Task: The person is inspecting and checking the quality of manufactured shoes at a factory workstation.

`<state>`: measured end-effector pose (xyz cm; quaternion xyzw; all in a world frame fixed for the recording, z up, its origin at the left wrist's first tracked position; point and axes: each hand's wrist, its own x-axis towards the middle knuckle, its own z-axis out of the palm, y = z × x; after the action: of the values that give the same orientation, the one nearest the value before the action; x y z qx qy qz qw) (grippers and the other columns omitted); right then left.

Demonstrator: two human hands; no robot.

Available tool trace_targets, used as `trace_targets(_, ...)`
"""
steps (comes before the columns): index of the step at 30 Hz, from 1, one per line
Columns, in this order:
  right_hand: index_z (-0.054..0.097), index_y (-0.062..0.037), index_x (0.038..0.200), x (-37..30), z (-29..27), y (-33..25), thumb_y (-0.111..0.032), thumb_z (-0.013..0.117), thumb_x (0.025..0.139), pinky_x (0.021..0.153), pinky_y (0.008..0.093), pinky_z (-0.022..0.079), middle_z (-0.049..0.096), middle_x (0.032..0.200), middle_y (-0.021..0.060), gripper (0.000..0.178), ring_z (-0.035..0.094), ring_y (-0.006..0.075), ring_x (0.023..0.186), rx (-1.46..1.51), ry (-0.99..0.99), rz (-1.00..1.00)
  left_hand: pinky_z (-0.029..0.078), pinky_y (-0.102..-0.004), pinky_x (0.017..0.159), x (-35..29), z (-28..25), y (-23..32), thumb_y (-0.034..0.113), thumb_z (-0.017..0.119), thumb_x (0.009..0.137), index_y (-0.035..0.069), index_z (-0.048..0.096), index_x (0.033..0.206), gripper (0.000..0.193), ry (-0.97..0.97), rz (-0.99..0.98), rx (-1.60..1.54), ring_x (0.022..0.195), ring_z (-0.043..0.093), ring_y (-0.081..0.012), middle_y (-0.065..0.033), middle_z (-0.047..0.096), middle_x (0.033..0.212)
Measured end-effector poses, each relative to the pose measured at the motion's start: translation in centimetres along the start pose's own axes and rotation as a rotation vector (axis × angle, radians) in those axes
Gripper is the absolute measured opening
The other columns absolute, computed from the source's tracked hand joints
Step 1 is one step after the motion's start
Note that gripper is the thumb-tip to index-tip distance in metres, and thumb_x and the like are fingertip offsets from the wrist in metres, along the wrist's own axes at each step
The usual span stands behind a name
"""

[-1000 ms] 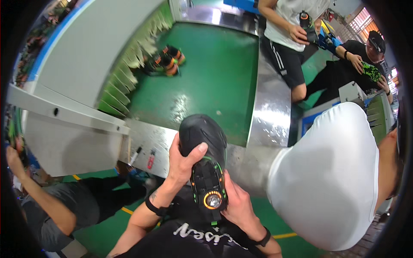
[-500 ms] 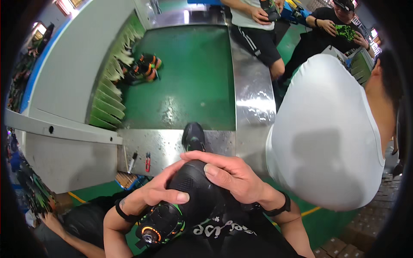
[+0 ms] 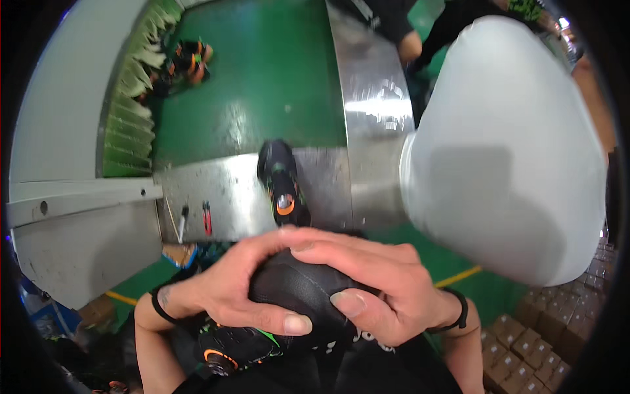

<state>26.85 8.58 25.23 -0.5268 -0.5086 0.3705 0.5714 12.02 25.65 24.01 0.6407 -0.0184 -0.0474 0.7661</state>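
Between my two hands is a black shoe with a rounded toe, textured on top, with green and orange trim around its collar lower left. My left hand wraps its left side, the thumb lying across the toe. My right hand cups the right side, its fingers over the far edge and its thumb pressing on the top. The fingertips of both hands meet at the far side. Just beyond them a second black shoe with an orange ring at its collar rests on the metal ledge.
A green conveyor belt runs beyond the ledge; several shoes sit by a fringed curtain. On the ledge lie a red cutter and a marker. A person in white stands close on the right; stacked boxes are behind.
The view has shifted, so belt and ledge sit further left and higher. More of the shoe on the ledge shows. My right hand has closed further over the held shoe's toe.
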Motion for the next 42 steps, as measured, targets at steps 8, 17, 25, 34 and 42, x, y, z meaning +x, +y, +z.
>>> trace_targets(8,0.048,0.0078,0.131,-0.4,-1.6,2.0,-0.020,0.048,0.097,0.102,0.0360,0.039,0.057,0.126,0.0194,0.044,0.055,0.0269,0.117,0.424,0.022,-0.001,0.039,-0.0329,0.100,2.9,1.2,1.2,0.028,0.074,0.078,-0.003,0.036,0.139,0.078,0.060,-0.295,-0.385,0.116,0.052,-0.0199,-0.0123,0.054,0.124)
trace_targets(17,0.045,0.0048,0.136,-3.2,-5.9,2.7,-0.027,0.047,0.097,0.106,0.0364,0.034,0.053,0.129,0.0161,0.050,0.049,0.0242,0.122,0.615,-0.117,0.081,0.036,-0.0336,0.103,5.2,6.0,-0.7,0.026,0.073,0.076,-0.004,0.034,0.139,0.080,0.190,-0.275,-0.440,0.121,0.047,-0.0214,-0.0120,0.049,0.127)
trace_targets(25,0.048,0.0080,0.129,-4.0,-6.3,3.1,-0.018,0.047,0.093,0.103,0.0346,0.036,0.054,0.125,0.0180,0.045,0.051,0.0240,0.118,0.661,-0.160,0.172,0.035,-0.0336,0.103,4.7,9.5,-2.0,0.027,0.073,0.077,-0.002,0.036,0.140,0.078,0.411,-0.382,-0.441,0.121,0.046,-0.0196,-0.0108,0.046,0.128)
trace_targets(34,0.056,0.0142,0.114,-3.4,-3.2,3.8,-0.009,0.054,0.085,0.090,0.0410,0.047,0.061,0.109,0.0267,0.038,0.062,0.0383,0.100,0.260,-0.125,-0.115,0.042,-0.0312,0.095,2.2,7.9,-3.0,0.029,0.082,0.072,-0.003,0.049,0.126,0.071,0.282,-0.137,-0.210,0.110,0.053,-0.0193,-0.0118,0.054,0.114)
trace_targets(42,0.046,0.0104,0.132,-0.1,-2.6,2.0,-0.016,0.047,0.092,0.105,0.0390,0.037,0.051,0.131,0.0239,0.048,0.051,0.0317,0.122,0.362,-0.143,-0.034,0.042,-0.0319,0.096,2.7,4.9,0.6,0.037,0.076,0.077,-0.003,0.050,0.128,0.069,0.368,-0.107,-0.251,0.111,0.053,-0.0186,-0.0093,0.053,0.120)
